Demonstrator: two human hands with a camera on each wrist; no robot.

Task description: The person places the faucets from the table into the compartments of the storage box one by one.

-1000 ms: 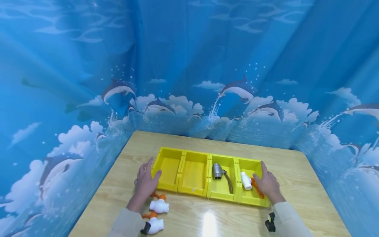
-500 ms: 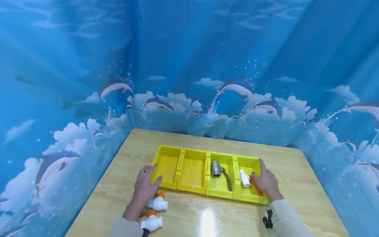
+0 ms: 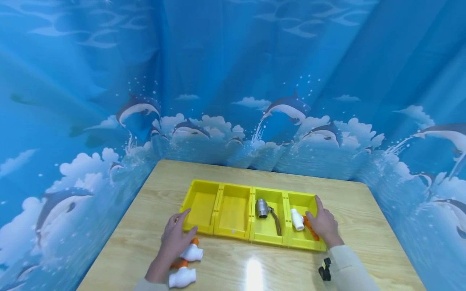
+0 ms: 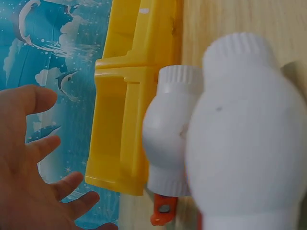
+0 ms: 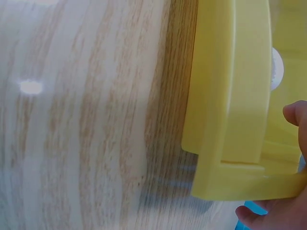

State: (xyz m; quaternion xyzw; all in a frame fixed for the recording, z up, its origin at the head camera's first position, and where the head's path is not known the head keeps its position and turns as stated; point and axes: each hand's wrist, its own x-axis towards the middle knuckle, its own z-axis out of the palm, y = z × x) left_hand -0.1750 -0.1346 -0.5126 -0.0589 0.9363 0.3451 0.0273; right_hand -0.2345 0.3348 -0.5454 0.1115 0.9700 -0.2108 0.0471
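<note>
A row of joined yellow bins (image 3: 233,210) lies across the table. By its left end my left hand (image 3: 174,239) hovers with fingers spread, holding nothing; the left wrist view shows those fingers apart from the bin wall (image 4: 136,134). Two white plastic ball valves (image 3: 192,253) (image 3: 182,278) with orange handles lie just right of my left forearm. My right hand (image 3: 326,227) straddles the right end wall, thumb over the inside and other fingers outside. Another white ball valve (image 3: 297,220), orange-handled, lies in that end compartment. Beside it, a metal ball valve (image 3: 261,208) occupies the neighbouring compartment.
The wooden table (image 3: 284,270) has its back edge against a blue dolphin-print curtain (image 3: 218,81), which also hangs at both sides. A small black device (image 3: 325,270) sits by my right sleeve. The two left compartments contain no valves.
My left hand has drawn back from the bin's left end towards the front. My right hand keeps its place at the right end. The whole head view has shifted slightly.
</note>
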